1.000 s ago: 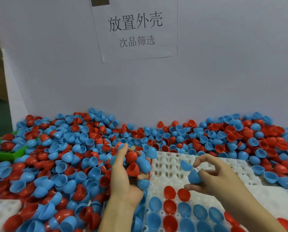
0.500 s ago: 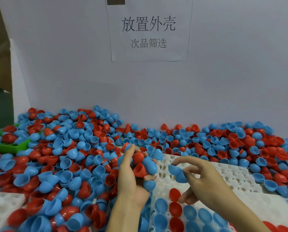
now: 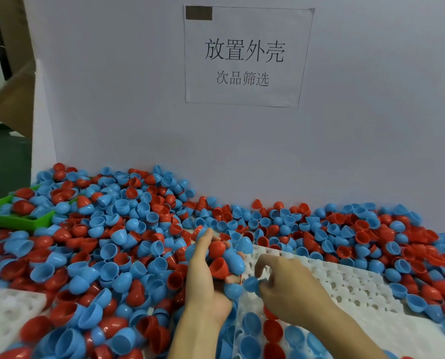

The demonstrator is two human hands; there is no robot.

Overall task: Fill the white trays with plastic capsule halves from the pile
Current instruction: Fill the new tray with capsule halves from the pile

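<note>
A blue capsule half (image 3: 251, 283) is pinched in the curled fingers (image 3: 264, 265) of the right hand (image 3: 288, 288), just above the white tray (image 3: 345, 286). Right beside it, the left hand (image 3: 205, 275) cups a handful of red and blue halves (image 3: 222, 257), fingers curled round them. The tray's near rows already hold blue and red halves (image 3: 273, 330); its far pockets are bare. The pile (image 3: 107, 244) of red and blue halves spreads around the tray to a white back wall bearing a paper sign (image 3: 244, 57). A green tray (image 3: 16, 216) lies at far left, another white tray (image 3: 6, 314) at near left.
</note>
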